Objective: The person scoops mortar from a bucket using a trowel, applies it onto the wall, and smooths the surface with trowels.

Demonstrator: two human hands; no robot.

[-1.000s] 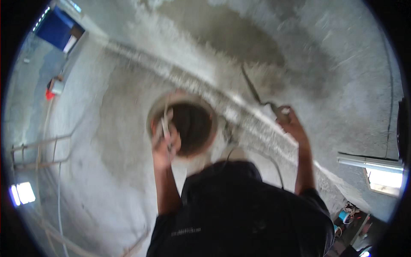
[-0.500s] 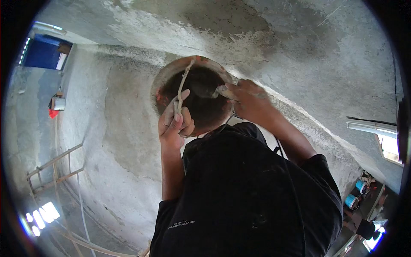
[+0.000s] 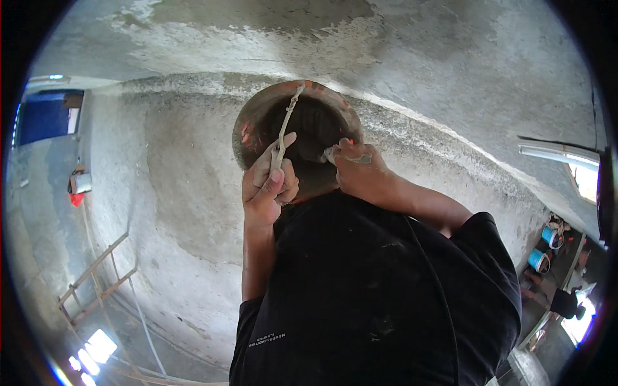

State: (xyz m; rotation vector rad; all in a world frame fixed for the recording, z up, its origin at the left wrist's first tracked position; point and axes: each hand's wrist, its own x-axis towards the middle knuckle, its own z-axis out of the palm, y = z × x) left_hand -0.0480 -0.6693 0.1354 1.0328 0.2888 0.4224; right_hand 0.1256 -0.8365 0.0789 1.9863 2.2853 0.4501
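In front of my chest is a round, deep pan [image 3: 248, 128], mortar-smeared with orange patches on its wall and a dark inside. My left hand [image 3: 269, 186] is closed around the lower end of a thin, crooked, mortar-coated stick [image 3: 288, 118]. It points upward across the pan, its top near the far rim. Over the pan's right side, my right hand [image 3: 359, 168] is closed on a pale grey, mortar-smeared handle [image 3: 327, 155]. Whatever the handle joins is lost in the dark of the pan. Grey mortar smears the back of that hand.
Patchy grey plastered wall [image 3: 193, 161] spreads around the pan. A wooden frame of poles [image 3: 96, 280] stands at lower left. Two blue-and-white buckets [image 3: 539, 260] are far down at right, near another person [image 3: 563, 302]. A tube light [image 3: 557, 153] is on the right.
My right hand has moved lower and slightly left at the pan, its forearm now more level. The stick leans further right. The whole view has shifted a little.
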